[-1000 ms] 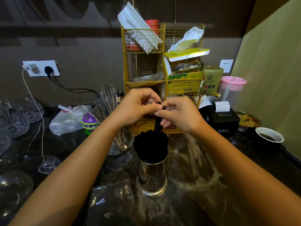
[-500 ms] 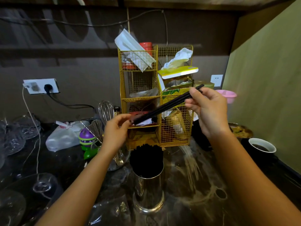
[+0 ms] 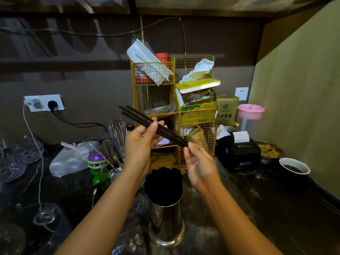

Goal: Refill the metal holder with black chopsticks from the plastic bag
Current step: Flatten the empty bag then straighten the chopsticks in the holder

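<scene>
A shiny metal holder stands on the dark counter, packed with black chopsticks whose tips stick out of its top. Above it I hold a few loose black chopsticks, slanting from upper left down to lower right. My left hand grips them around the middle. My right hand pinches their lower right ends with its fingertips. A crumpled clear plastic bag lies on the counter in front of the holder, partly hidden by my left forearm.
A yellow wire rack full of boxes and packets stands right behind the holder. A glass jar with a whisk is to the left, near a white bag and glassware. A black receipt printer and bowls stand at right.
The loose chopsticks have swung over: they slanted up to the right, now they slant up to the left. My left hand has risen and my right hand has dropped.
</scene>
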The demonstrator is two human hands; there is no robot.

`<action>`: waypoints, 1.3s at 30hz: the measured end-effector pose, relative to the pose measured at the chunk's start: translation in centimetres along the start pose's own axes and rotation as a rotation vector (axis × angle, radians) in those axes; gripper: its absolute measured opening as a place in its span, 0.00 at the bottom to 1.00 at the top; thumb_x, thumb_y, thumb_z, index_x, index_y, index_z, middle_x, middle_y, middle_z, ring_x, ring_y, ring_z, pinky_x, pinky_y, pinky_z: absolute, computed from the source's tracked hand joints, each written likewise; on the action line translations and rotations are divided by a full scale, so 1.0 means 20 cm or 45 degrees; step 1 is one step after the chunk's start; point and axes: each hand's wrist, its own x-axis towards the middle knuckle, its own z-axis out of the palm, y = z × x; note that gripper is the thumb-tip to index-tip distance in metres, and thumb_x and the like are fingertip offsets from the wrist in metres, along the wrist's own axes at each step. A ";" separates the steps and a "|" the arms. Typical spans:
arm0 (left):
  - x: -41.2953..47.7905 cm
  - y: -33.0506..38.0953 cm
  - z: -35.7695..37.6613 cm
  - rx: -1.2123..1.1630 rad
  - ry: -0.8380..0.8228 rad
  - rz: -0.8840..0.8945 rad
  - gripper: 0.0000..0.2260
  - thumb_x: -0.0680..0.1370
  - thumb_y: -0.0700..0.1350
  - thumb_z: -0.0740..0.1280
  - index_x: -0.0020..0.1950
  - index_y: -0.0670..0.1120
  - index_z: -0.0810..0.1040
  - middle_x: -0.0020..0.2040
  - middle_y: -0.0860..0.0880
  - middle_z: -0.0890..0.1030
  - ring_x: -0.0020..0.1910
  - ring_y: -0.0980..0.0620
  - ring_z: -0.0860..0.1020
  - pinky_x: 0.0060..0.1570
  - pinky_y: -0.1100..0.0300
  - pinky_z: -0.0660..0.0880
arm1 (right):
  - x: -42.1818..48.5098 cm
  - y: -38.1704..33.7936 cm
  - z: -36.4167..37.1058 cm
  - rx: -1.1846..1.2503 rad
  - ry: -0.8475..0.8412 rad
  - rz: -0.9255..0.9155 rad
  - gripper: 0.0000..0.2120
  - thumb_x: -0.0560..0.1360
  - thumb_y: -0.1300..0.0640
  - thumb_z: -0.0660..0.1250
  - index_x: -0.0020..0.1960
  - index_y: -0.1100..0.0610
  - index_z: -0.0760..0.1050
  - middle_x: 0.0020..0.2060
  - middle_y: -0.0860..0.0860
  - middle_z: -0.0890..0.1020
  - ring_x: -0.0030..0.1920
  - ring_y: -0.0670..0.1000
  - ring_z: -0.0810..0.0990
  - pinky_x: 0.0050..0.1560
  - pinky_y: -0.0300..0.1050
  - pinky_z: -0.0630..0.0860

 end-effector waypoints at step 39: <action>-0.22 -0.36 -0.19 1.422 -0.362 0.130 0.18 0.70 0.44 0.69 0.59 0.47 0.75 0.65 0.47 0.71 0.65 0.48 0.64 0.64 0.52 0.60 | -0.02 0.19 -0.16 -2.361 -0.772 -1.214 0.16 0.62 0.73 0.69 0.50 0.70 0.77 0.47 0.66 0.82 0.46 0.61 0.83 0.41 0.56 0.82</action>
